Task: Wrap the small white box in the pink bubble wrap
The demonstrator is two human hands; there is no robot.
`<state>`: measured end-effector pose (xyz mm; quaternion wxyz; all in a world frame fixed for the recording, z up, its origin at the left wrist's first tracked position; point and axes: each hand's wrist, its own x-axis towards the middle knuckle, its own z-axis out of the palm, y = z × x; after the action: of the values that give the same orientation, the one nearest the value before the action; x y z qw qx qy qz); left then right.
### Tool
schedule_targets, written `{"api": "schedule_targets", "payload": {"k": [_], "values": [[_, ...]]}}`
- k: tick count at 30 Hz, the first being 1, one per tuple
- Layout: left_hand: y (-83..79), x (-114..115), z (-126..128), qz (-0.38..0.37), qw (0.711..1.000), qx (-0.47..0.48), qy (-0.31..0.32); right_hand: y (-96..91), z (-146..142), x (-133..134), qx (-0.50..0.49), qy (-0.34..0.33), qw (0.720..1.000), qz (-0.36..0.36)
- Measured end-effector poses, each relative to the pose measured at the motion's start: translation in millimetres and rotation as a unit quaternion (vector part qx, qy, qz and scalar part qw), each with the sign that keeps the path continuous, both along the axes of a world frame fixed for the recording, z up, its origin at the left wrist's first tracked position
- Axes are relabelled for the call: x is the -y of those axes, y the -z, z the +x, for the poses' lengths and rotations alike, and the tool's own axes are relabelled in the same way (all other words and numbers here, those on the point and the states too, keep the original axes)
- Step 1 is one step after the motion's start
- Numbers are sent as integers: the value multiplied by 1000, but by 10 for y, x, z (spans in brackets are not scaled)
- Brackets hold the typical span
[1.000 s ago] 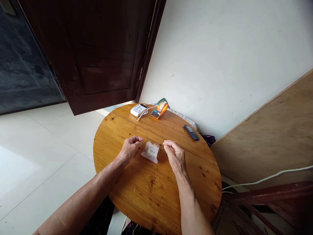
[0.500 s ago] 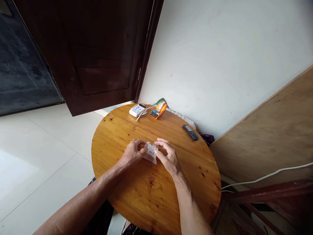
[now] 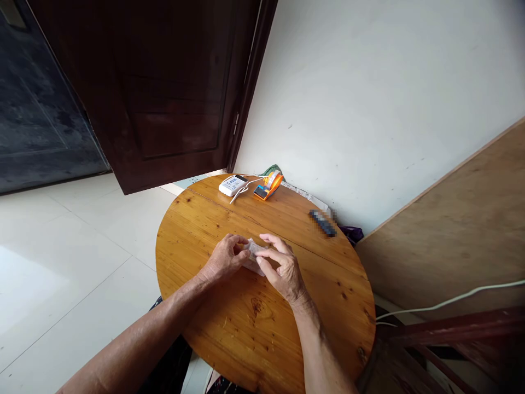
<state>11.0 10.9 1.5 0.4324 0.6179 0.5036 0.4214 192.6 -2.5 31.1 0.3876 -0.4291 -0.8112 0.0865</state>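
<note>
A small packet in clear, whitish plastic wrap [image 3: 257, 268] lies on the round wooden table in front of me, partly hidden by my fingers. My left hand [image 3: 225, 257] grips its left side between thumb and fingers. From the right, my right hand [image 3: 283, 265] brings thumb and index finger close together at the packet's upper right part, seemingly pinching the wrap there. The other fingers of that hand are stretched out above the packet.
At the table's far side are a white device with a cable [image 3: 233, 185] and an orange tape dispenser [image 3: 268, 186]. A dark, blurred-out object [image 3: 322, 222] lies to the right. The wooden table [image 3: 197, 230] stands near a white wall [image 3: 369, 98] and a dark door [image 3: 172, 98].
My right index finger has come down over the packet, closer to the thumb, covering the printed label that showed before. My left hand keeps its grip. The view has shifted slightly.
</note>
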Motion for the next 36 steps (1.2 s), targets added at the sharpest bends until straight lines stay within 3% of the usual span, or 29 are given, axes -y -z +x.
{"api": "schedule_targets", "payload": {"k": [5,8,13,18,23,27,31,36], "values": [[-12,-14,0,-14,1000,-15,-12,-52,-23,29,-42,-35,997,-54],[-17,-17,-8,-25,1000,-9,-14,-74,43,14,-134,-57,983,-109],[-5,-25,-15,-70,993,82,-54,-18,222,-78,-315,6,944,-101],[25,-43,-16,-74,980,165,-80,3,191,-93,-246,21,962,-117],[39,-53,-14,-63,982,161,-76,-39,52,-42,-146,-14,981,-129],[14,-43,-15,-61,985,149,-68,-56,17,-26,-127,-29,985,-117],[-28,3,-12,-22,994,93,-56,-4,83,-79,-212,69,972,-79],[-99,93,16,88,992,-81,-33,174,188,-205,-270,193,929,-165]]}}
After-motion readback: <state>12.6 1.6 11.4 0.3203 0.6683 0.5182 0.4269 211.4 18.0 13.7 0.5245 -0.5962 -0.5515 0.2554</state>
